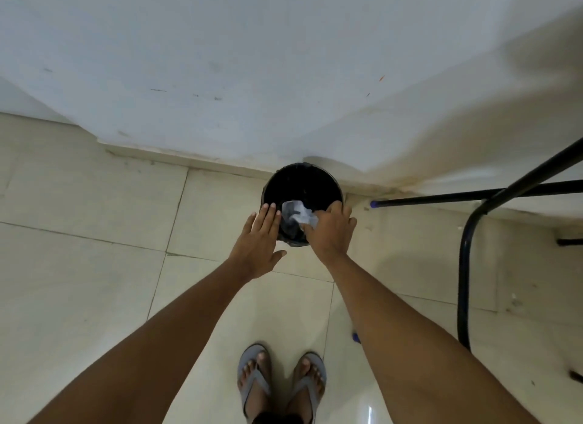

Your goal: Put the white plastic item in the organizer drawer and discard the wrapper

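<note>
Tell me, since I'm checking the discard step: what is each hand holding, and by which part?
The right hand pinches the clear wrapper by its near right edge above the black bin; the left hand holds nothing.

Bare arms, sandalled feet
No sleeves show on either arm; both feet wear grey flip-flops with grey straps.
</note>
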